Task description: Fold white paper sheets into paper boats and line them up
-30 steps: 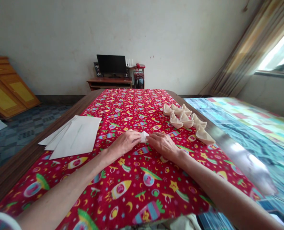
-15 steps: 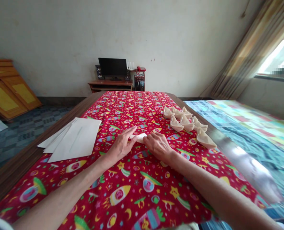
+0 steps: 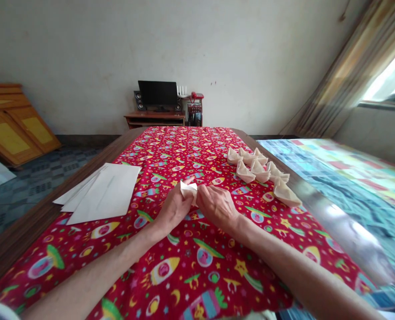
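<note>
A small folded white paper (image 3: 189,187) is between my two hands, over the middle of the red patterned cloth (image 3: 197,262). My left hand (image 3: 176,203) pinches its left side, with the thumb in front. My right hand (image 3: 217,202) grips the right edge, its fingers curled. Several folded paper shapes (image 3: 257,171) stand grouped on the cloth at the right. On the left lies a fanned stack of white sheets (image 3: 105,193).
The wooden table's edge (image 3: 93,164) shows along the cloth's left side. A bed with a checked cover (image 3: 333,178) adjoins at the right. Beyond the far end stand a monitor (image 3: 157,93) and a red telephone (image 3: 196,95); a wooden cabinet (image 3: 13,126) is at far left.
The small paper has tilted up from the cloth and its white edge now points upward. My left hand has closed around it, and my right hand has shifted slightly left.
</note>
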`<action>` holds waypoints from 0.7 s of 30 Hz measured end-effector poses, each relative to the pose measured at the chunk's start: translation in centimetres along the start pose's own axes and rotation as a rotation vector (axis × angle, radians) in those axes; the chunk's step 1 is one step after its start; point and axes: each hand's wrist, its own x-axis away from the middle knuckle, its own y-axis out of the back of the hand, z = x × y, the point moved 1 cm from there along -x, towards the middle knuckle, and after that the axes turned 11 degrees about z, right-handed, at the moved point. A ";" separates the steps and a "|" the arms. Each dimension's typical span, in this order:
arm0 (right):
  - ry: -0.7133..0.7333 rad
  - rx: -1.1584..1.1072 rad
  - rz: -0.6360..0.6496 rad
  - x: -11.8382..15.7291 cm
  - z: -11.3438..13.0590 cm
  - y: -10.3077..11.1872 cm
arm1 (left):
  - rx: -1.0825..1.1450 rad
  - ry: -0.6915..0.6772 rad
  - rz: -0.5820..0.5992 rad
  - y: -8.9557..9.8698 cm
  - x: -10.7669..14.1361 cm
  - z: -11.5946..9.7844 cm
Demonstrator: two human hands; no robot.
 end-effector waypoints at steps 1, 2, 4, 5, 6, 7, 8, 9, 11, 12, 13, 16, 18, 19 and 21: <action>-0.032 -0.011 -0.009 0.0 -0.1 0.0 | -0.038 0.015 -0.022 0.1 -0.1 0.1; -0.068 -0.022 -0.016 0.0 -0.2 0.1 | -0.074 0.030 -0.046 0.1 -0.1 0.2; -0.124 -0.041 -0.025 0.1 -0.2 0.2 | -0.125 0.035 -0.098 0.0 -0.2 0.3; -0.138 -0.050 -0.023 0.1 -0.2 0.2 | -0.146 0.016 -0.111 -0.1 -0.3 0.3; -0.147 -0.059 -0.014 0.1 -0.2 0.3 | -0.168 -0.009 -0.117 -0.2 -0.3 0.3; -0.154 -0.069 0.003 0.1 -0.3 0.4 | -0.196 -0.037 -0.123 -0.2 -0.3 0.3; -0.162 -0.082 0.026 0.0 -0.3 0.5 | -0.230 -0.063 -0.132 -0.2 -0.3 0.3; -0.173 -0.098 0.047 0.0 -0.4 0.6 | -0.261 -0.084 -0.139 -0.1 -0.3 0.3; -0.212 -0.146 0.072 -0.1 -0.8 0.7 | -0.298 -0.109 -0.154 0.3 -0.4 0.5; -0.235 -0.181 0.075 -0.1 -1.0 0.8 | -0.304 -0.118 -0.160 0.6 -0.5 0.6; -0.258 -0.219 0.072 -0.2 -1.2 0.9 | -0.302 -0.129 -0.165 0.9 -0.6 0.7; -0.296 -0.331 0.045 -0.3 -1.5 0.8 | -0.285 -0.156 -0.169 1.5 -0.8 1.1; -0.288 -0.400 0.026 -0.4 -1.4 0.5 | -0.278 -0.148 -0.166 1.7 -0.8 1.2; -0.277 -0.436 0.021 -0.4 -1.3 0.3 | -0.277 -0.136 -0.161 1.6 -0.8 1.2; -0.254 -0.495 0.030 -0.4 -1.0 0.0 | -0.283 -0.104 -0.145 1.4 -0.8 1.3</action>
